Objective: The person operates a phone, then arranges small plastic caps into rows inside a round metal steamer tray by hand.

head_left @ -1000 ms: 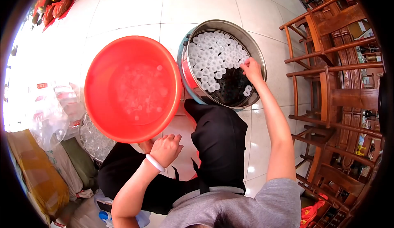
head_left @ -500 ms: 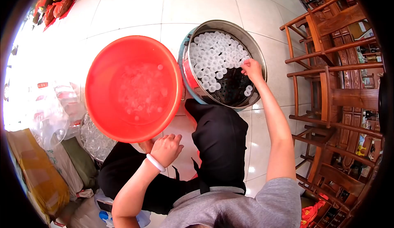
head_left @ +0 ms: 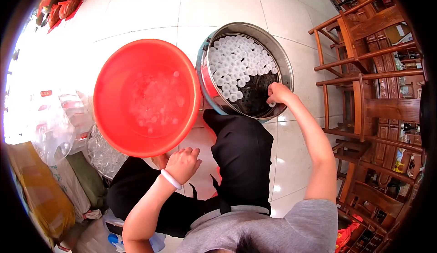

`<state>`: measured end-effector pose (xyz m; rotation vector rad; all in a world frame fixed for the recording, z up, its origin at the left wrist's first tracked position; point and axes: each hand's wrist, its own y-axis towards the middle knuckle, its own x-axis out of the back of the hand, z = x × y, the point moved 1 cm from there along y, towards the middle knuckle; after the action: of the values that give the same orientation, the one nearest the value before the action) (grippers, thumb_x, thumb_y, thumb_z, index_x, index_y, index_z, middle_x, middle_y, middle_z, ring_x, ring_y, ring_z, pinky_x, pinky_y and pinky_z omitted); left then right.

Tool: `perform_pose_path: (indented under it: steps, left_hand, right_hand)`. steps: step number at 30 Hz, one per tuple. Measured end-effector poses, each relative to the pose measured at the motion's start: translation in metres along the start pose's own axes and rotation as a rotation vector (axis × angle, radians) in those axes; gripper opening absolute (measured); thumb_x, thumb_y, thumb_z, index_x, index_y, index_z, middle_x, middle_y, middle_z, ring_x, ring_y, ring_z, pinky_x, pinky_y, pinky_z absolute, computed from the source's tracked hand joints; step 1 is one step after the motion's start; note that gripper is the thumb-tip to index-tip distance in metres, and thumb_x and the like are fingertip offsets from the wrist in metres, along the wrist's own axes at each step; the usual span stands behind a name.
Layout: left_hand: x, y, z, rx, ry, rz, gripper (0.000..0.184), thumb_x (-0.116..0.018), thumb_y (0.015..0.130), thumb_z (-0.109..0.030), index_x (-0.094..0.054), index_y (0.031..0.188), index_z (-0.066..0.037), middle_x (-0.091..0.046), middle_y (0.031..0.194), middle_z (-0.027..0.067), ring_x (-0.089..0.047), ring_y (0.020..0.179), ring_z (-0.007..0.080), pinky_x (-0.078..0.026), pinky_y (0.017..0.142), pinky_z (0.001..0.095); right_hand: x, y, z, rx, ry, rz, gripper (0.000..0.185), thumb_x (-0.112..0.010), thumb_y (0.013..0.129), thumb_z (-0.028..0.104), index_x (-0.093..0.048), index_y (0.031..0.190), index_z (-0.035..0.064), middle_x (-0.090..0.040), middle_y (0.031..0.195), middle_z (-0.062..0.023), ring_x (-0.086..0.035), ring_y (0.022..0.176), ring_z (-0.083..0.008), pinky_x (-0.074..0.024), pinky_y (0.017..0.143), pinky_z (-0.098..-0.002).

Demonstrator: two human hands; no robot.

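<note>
My right hand (head_left: 279,93) reaches over the lower right inside of a round metal pan (head_left: 287,66), fingers bent together at one or two small white cups; whether it grips one is hidden. Several small white round cups (head_left: 234,61) cover the upper and left part of the pan's dark perforated bottom. My left hand (head_left: 183,164), with a white bangle at the wrist, hangs above my left thigh just below a red basin (head_left: 145,150); its fingers are loosely bent and hold nothing visible. Translucent round pieces (head_left: 154,100) lie inside the basin.
Wooden chairs (head_left: 387,109) line the right side. Left of my leg are a container of clear plastic pieces (head_left: 104,155), plastic bags (head_left: 52,130) and a taped yellow-brown package (head_left: 43,184). Red-wrapped jars (head_left: 68,8) stand at the upper left on the tiled floor (head_left: 218,2).
My right hand has moved down from the edge of the cup cluster to the separate cups at the pan's lower right. My left hand has hardly moved.
</note>
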<state>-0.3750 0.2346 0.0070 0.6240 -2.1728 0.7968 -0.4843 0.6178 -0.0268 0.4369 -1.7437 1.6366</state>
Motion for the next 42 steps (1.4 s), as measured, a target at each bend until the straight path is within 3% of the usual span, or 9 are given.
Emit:
perform_pose_path:
  steps: [6, 11, 19, 23, 27, 33, 36, 40, 42]
  left_hand:
    - [0.001, 0.0, -0.001, 0.01, -0.013, 0.018, 0.028, -0.058, 0.08, -0.022, -0.054, 0.101, -0.005, -0.059, 0.084, 0.0124, -0.06, 0.077, 0.03, -0.047, 0.066, 0.0392]
    - [0.004, -0.002, -0.001, 0.017, -0.024, 0.019, 0.027, -0.058, 0.08, -0.023, -0.054, 0.101, -0.005, -0.058, 0.085, 0.0126, -0.06, 0.077, 0.0304, -0.047, 0.066, 0.0397]
    - [0.003, -0.002, 0.0, 0.01, -0.024, 0.003, 0.027, -0.058, 0.08, -0.022, -0.054, 0.1, -0.005, -0.059, 0.084, 0.013, -0.06, 0.077, 0.0304, -0.047, 0.066, 0.0399]
    - [0.002, -0.001, -0.001, 0.01, -0.02, 0.006, 0.027, -0.058, 0.08, -0.022, -0.054, 0.099, -0.005, -0.059, 0.084, 0.0129, -0.06, 0.076, 0.0302, -0.047, 0.066, 0.0396]
    - [0.002, -0.001, 0.0, 0.005, -0.026, -0.009, 0.026, -0.059, 0.079, -0.022, -0.054, 0.098, -0.005, -0.059, 0.083, 0.0126, -0.06, 0.075, 0.0302, -0.047, 0.066, 0.0389]
    - [0.001, 0.0, 0.0, 0.004, -0.02, -0.013, 0.026, -0.059, 0.079, -0.022, -0.055, 0.098, -0.005, -0.059, 0.082, 0.0124, -0.06, 0.075, 0.0299, -0.047, 0.065, 0.0387]
    - [0.0, 0.0, 0.0, 0.001, -0.017, -0.015, 0.026, -0.059, 0.079, -0.022, -0.055, 0.098, -0.005, -0.059, 0.083, 0.0123, -0.06, 0.075, 0.0297, -0.047, 0.065, 0.0384]
    - [0.002, 0.0, 0.0, 0.014, -0.017, -0.008, 0.026, -0.059, 0.079, -0.022, -0.055, 0.098, -0.005, -0.059, 0.083, 0.0121, -0.06, 0.075, 0.0295, -0.047, 0.065, 0.0381]
    - [0.0, 0.001, 0.0, 0.0, -0.017, -0.019, 0.026, -0.06, 0.079, -0.022, -0.055, 0.098, -0.005, -0.059, 0.083, 0.012, -0.06, 0.075, 0.0294, -0.047, 0.065, 0.0381]
  right_hand:
    - [-0.014, 0.027, -0.024, 0.119, 0.351, -0.596, 0.025, -0.069, 0.061, 0.011, -0.057, 0.081, 0.0005, -0.06, 0.084, -0.0183, -0.058, 0.083, -0.0337, -0.0471, 0.074, -0.0384]
    - [-0.023, 0.036, -0.028, 0.053, 0.681, -0.699, 0.025, -0.066, 0.066, 0.01, -0.06, 0.089, 0.0003, -0.059, 0.093, -0.0158, -0.06, 0.083, -0.0268, -0.0474, 0.076, -0.0353]
    - [-0.025, 0.04, -0.034, 0.07, 0.407, -0.88, 0.027, -0.07, 0.065, 0.013, -0.067, 0.091, 0.0048, -0.059, 0.089, -0.0142, -0.06, 0.078, -0.0253, -0.0477, 0.073, -0.0333]
    - [-0.025, 0.052, -0.038, 0.005, 0.615, -0.812, 0.031, -0.071, 0.064, 0.016, -0.066, 0.093, 0.0054, -0.062, 0.073, -0.0105, -0.061, 0.072, -0.023, -0.0481, 0.068, -0.0323]
    - [-0.034, 0.071, -0.048, -0.025, 0.685, -0.779, 0.029, -0.07, 0.066, 0.017, -0.066, 0.092, 0.0058, -0.064, 0.077, -0.0128, -0.062, 0.077, -0.0263, -0.0484, 0.07, -0.0345]
    - [-0.019, 0.053, -0.025, -0.208, 0.398, -0.722, 0.029, -0.068, 0.071, 0.019, -0.058, 0.094, 0.005, -0.063, 0.088, -0.016, -0.06, 0.085, -0.0338, -0.0474, 0.074, -0.0427]
    - [-0.021, 0.059, -0.033, -0.127, 0.203, -0.939, 0.029, -0.068, 0.07, 0.016, -0.056, 0.092, 0.0017, -0.063, 0.075, -0.0117, -0.063, 0.066, -0.0231, -0.0494, 0.059, -0.035]
    - [-0.014, 0.053, -0.045, -0.062, 0.377, -0.838, 0.031, -0.071, 0.067, 0.022, -0.058, 0.086, 0.001, -0.064, 0.075, -0.014, -0.062, 0.067, -0.0281, -0.0489, 0.061, -0.0391]
    - [0.001, 0.025, -0.03, -0.031, 0.196, -0.505, 0.034, -0.074, 0.062, 0.029, -0.06, 0.075, 0.0006, -0.063, 0.071, -0.0146, -0.062, 0.066, -0.0286, -0.0488, 0.061, -0.0385]
